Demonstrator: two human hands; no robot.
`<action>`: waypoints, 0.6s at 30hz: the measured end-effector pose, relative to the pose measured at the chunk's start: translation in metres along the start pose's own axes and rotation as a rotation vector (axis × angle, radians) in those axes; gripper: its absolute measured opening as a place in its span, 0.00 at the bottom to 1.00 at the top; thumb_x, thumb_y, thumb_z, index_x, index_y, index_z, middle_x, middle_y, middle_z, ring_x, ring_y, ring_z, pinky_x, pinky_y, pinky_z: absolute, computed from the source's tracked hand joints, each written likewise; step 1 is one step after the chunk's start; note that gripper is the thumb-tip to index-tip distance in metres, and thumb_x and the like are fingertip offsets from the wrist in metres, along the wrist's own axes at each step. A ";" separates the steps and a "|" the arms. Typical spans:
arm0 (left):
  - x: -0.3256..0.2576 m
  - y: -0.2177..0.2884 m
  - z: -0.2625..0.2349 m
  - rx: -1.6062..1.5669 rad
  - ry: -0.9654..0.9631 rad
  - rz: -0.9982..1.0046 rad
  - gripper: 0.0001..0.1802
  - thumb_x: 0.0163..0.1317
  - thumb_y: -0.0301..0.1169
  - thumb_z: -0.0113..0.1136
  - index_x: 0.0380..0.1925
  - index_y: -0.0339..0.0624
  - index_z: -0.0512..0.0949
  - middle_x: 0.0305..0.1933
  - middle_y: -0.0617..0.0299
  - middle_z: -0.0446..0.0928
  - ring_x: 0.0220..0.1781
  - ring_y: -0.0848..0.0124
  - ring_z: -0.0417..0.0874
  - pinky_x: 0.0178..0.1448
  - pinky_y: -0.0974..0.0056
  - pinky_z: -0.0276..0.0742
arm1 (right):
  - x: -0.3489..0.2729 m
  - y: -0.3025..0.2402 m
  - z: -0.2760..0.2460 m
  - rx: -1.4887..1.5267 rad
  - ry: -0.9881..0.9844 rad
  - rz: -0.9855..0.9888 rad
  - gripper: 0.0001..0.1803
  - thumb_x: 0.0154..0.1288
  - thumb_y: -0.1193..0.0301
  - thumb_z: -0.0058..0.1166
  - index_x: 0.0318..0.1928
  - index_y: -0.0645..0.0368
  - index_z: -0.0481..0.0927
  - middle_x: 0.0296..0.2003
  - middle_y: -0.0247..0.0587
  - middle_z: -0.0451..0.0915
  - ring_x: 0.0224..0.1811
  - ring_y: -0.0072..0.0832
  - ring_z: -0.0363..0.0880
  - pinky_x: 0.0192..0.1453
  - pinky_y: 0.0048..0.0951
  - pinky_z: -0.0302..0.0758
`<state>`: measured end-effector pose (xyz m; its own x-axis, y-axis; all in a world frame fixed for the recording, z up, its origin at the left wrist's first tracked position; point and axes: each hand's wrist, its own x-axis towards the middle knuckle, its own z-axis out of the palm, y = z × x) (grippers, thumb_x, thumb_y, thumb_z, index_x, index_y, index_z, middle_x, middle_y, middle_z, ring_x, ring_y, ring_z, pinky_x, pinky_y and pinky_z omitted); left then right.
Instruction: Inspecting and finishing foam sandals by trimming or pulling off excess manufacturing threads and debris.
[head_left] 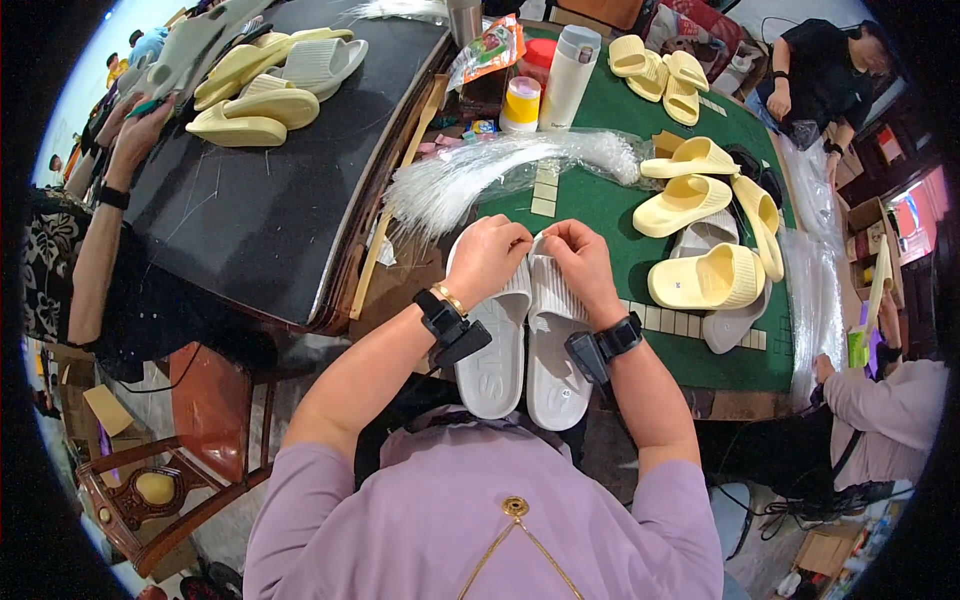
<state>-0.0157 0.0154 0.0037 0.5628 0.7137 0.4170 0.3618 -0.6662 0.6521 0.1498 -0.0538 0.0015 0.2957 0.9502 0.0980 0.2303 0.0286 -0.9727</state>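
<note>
Here, the left hand (487, 258) and the right hand (580, 262) meet over a pair of pale grey slippers (525, 345) lying side by side, soles down, at the near edge of the green table (600, 205). Both hands are curled, fingertips pinched together at the ribbed straps of the pair; whether they grip something small between them cannot be told. The heels of the slippers overhang the table edge toward the person's lap. Just beyond the hands lies a bundle of clear plastic ties (500, 170). To the right, a heap of yellow slippers (700, 235) sits on the same table. Well apart to the left, more yellow slippers (265, 85) rest on a black table (260, 210).
</note>
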 end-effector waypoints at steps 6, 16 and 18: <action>0.000 0.000 0.000 -0.020 0.014 0.002 0.04 0.55 0.30 0.62 0.26 0.43 0.83 0.27 0.55 0.77 0.36 0.55 0.79 0.42 0.54 0.75 | 0.001 0.004 -0.001 -0.003 0.002 0.000 0.07 0.63 0.74 0.55 0.37 0.65 0.82 0.27 0.31 0.81 0.29 0.14 0.75 0.35 0.21 0.74; 0.001 0.002 -0.003 0.001 -0.048 -0.004 0.05 0.55 0.28 0.62 0.28 0.39 0.82 0.31 0.54 0.78 0.39 0.55 0.79 0.44 0.55 0.75 | 0.000 -0.001 0.001 -0.070 -0.010 0.002 0.07 0.61 0.73 0.55 0.35 0.65 0.82 0.25 0.33 0.82 0.27 0.15 0.76 0.33 0.21 0.74; 0.001 0.003 -0.002 -0.007 -0.038 -0.003 0.04 0.54 0.28 0.62 0.27 0.39 0.82 0.31 0.54 0.78 0.38 0.54 0.79 0.44 0.54 0.75 | 0.000 0.001 -0.001 -0.060 -0.023 0.008 0.07 0.61 0.73 0.55 0.35 0.66 0.83 0.25 0.33 0.82 0.27 0.15 0.75 0.33 0.21 0.73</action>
<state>-0.0155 0.0145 0.0076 0.5899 0.7066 0.3907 0.3584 -0.6628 0.6575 0.1510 -0.0539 0.0008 0.2765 0.9573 0.0844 0.2829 0.0029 -0.9591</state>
